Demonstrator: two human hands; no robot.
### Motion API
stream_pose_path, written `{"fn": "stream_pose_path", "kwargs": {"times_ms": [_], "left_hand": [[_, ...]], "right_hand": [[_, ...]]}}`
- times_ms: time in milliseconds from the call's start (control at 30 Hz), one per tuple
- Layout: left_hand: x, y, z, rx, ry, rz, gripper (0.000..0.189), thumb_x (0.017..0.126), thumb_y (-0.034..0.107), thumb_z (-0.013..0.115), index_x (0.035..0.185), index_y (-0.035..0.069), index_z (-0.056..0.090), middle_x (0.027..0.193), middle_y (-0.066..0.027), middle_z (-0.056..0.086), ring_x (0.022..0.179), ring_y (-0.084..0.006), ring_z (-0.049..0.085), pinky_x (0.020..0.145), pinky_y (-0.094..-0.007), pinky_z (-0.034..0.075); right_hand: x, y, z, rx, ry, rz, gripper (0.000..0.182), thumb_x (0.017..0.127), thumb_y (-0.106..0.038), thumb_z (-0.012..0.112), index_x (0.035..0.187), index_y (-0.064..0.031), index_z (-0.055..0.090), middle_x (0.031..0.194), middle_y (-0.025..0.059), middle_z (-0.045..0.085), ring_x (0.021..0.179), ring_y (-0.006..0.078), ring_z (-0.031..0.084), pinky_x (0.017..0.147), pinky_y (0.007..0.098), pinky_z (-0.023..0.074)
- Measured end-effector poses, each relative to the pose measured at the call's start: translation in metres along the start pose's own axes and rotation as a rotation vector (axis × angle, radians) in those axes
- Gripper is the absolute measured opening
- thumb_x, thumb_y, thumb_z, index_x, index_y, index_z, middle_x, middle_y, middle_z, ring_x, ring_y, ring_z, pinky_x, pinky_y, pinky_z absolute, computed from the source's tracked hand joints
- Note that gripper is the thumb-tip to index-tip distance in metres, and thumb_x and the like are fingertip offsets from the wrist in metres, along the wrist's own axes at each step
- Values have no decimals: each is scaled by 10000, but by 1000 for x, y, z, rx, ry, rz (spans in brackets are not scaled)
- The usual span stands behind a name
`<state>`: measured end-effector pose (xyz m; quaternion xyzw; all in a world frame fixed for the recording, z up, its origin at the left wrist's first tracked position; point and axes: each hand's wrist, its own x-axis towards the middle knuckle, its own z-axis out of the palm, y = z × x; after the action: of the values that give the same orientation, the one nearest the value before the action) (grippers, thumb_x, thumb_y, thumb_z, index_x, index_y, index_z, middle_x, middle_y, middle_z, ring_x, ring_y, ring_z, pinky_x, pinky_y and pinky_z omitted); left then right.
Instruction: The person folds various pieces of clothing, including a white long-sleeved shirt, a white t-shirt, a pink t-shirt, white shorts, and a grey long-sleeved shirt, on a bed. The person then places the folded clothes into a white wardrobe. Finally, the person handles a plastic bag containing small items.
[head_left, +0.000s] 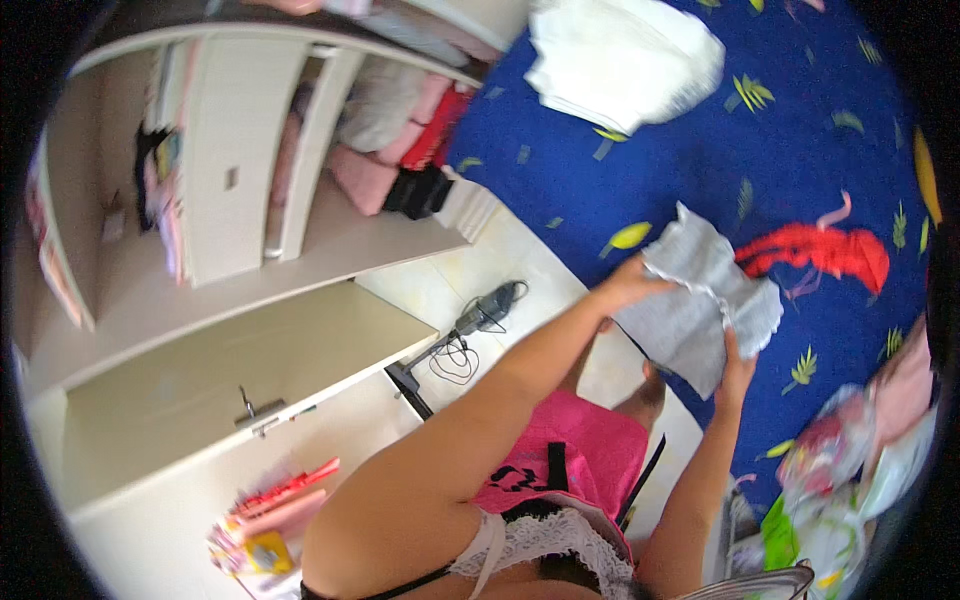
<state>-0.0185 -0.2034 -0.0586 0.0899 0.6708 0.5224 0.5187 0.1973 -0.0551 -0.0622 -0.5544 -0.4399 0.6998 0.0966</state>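
Observation:
A grey cloth garment (667, 319) with scalloped, frilled edges hangs between my two hands above the edge of a bed covered in a blue leaf-patterned sheet (675, 169). My left hand (634, 285) grips its upper left side. At the lower right edge, my right hand (736, 371) holds it too. Just beyond the garment, a red garment (817, 251) with thin pinkish straps lies crumpled on the sheet. Farther up the bed is a white cloth piece (626, 64), spread in loose layers.
An open wardrobe (232, 157) with stacked clothes stands at left, above an open panel (247, 375). On the tiled floor, a dark stick vacuum (487, 307) lies with its loose cord. Plastic bags (817, 517) crowd the lower right. Red and pink items (277, 502) sit at lower left.

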Motion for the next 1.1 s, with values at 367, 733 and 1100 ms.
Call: {"fn": "stream_pose_path", "kwargs": {"times_ms": [367,733,1100], "left_hand": [[-244,44,-38,254,319,187,650,901,222,634,1422,37,291,1360,-138,449,1271,-222,401,1078,-337,299],[-456,151,-156,30,898,560,639,888,244,642,1394,7,333,1345,-167,461,1248,-249,433,1064,-342,314],[-733,509,-345,874,1334,1100,773,897,172,616,1490,216,122,1456,-187,323,1368,-291,286,1122,-376,225]], "right_hand": [[-151,-126,67,-502,-694,-505,569,872,-140,657,1351,4,385,1274,158,533,1157,244,513,988,343,391],[-337,-263,312,-969,-1013,-1141,534,842,-312,677,1204,3,442,1006,284,637,928,425,634,784,458,500],[-639,-546,541,-426,-1274,-1626,477,859,-351,677,1201,-35,573,1051,126,665,959,217,639,855,349,497]]}}
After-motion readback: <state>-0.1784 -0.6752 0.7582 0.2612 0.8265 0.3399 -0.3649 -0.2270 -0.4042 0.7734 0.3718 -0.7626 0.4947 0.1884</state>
